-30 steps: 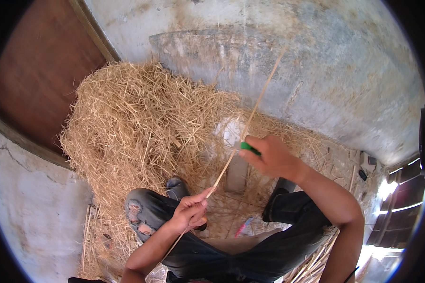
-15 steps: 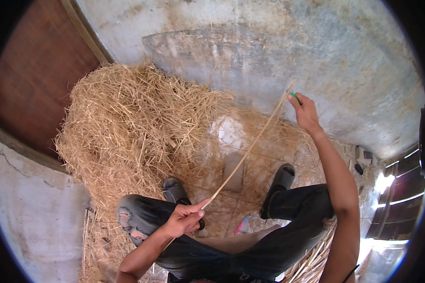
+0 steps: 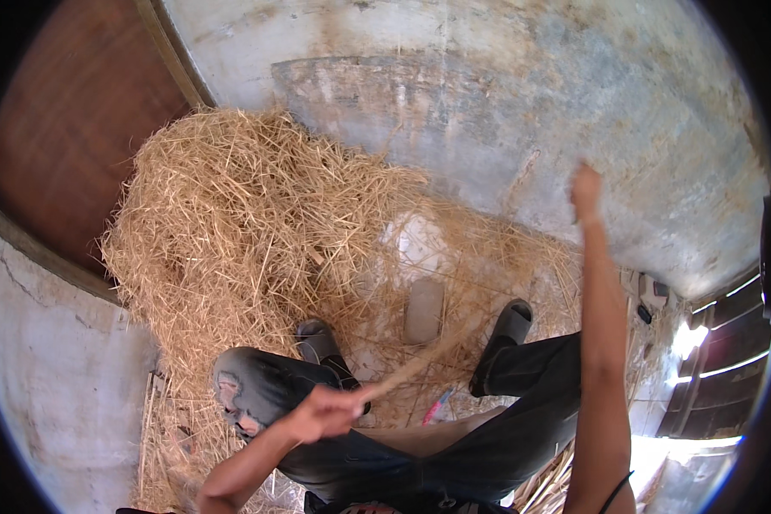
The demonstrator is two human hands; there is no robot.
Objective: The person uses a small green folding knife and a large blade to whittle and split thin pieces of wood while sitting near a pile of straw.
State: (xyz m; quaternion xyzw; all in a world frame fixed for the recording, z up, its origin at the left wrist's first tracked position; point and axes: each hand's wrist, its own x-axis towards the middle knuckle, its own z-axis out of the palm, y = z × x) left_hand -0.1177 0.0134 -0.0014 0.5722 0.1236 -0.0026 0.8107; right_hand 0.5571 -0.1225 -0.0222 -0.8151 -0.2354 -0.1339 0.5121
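My left hand [image 3: 325,414] is closed around one end of a long, thin straw-coloured strip [image 3: 403,373], beside my left knee. The strip slants up and to the right over the floor between my feet; motion blurs its far part, so its tip cannot be made out. Raised in front of the wall, at the far right, my right hand [image 3: 585,190] is curled into a fist and somewhat blurred. It is apart from the strip, and whatever its fingers hold is hidden.
A big heap of dry straw [image 3: 240,197] lies at the left against the wall [image 3: 488,94]. A greyish block [image 3: 424,310] and a pink-and-blue object [image 3: 438,407] are on the floor between my sandals [image 3: 512,324]. Long pale sticks [image 3: 546,484] lie beside my right thigh.
My right hand, which was at the strip's far end with a small green thing, has moved right, off it. The strip's far part has dropped and blurred; my left hand still grips its near end.
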